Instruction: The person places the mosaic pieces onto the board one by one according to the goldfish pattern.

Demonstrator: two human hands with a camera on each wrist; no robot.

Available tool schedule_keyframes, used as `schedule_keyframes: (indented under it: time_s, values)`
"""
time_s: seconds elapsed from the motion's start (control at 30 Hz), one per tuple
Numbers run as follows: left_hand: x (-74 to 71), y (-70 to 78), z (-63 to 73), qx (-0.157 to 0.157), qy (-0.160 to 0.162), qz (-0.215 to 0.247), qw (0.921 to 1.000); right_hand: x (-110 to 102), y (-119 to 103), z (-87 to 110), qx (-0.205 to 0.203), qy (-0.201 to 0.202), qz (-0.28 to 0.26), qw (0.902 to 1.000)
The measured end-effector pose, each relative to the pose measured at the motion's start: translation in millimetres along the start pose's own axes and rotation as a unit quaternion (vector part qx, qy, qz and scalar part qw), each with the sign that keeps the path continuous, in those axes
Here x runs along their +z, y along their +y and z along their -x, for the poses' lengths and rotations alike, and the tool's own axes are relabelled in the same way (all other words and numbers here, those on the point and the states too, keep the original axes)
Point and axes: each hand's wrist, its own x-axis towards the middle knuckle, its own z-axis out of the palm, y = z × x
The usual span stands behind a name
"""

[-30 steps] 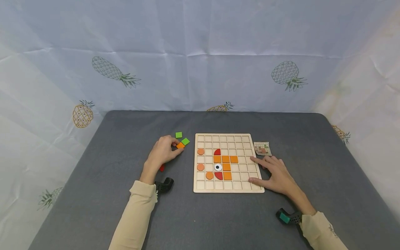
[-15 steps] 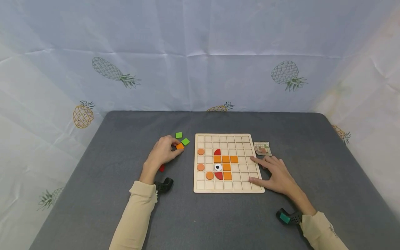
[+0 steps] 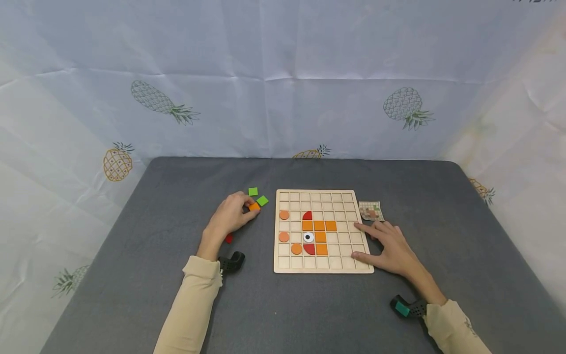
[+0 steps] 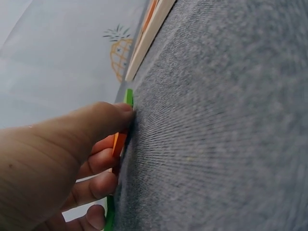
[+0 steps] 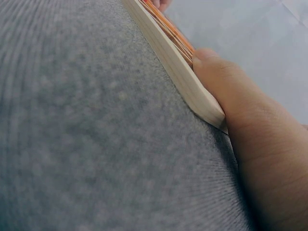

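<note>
My left hand (image 3: 230, 214) pinches an orange square tile (image 3: 254, 207) between thumb and fingers, low over the grey table. In the left wrist view the orange tile (image 4: 119, 143) shows behind the thumb. Two green square tiles (image 3: 263, 200) lie just beyond those fingertips. A red piece (image 3: 229, 238), partly hidden, lies beside the left wrist. To the right is a wooden grid board (image 3: 292, 263) bearing orange squares (image 3: 319, 225), orange discs (image 3: 284, 237), red quarter-rounds (image 3: 307, 215) and a white eye disc (image 3: 308, 237). My right hand (image 3: 391, 248) rests with thumb and index finger on the board's right edge.
A small printed pattern card (image 3: 371, 211) lies right of the board, just past the right hand. Black wrist mounts (image 3: 409, 307) sit under both forearms. A pineapple-print curtain (image 3: 283, 118) hangs behind the grey table (image 3: 283, 314).
The orange tile, touching the nearer green tile a second ago, has shifted slightly left and away from it under the left fingers. The right hand and the board stay still.
</note>
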Motion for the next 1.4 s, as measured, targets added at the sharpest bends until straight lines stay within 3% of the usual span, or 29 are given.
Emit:
schedule_keyframes:
  time_s: [0.37,0.8,1.4]
  values:
    - [-5.7,0.6,1.2,0.015,0.024,0.007,0.9996,-0.7,-0.3,-0.8,0.004,-0.001,0.001,1.0000]
    - [-8.2,1.8,0.7,0.023,0.029,0.015,0.9992,-1.5,-1.0,-1.0,0.001,0.004,-0.002,1.0000]
    - [-13.3,20.0,-1.6,0.048,0.009,0.034,0.9982,-0.5,-2.6,-0.7,0.011,-0.007,0.004,0.9999]
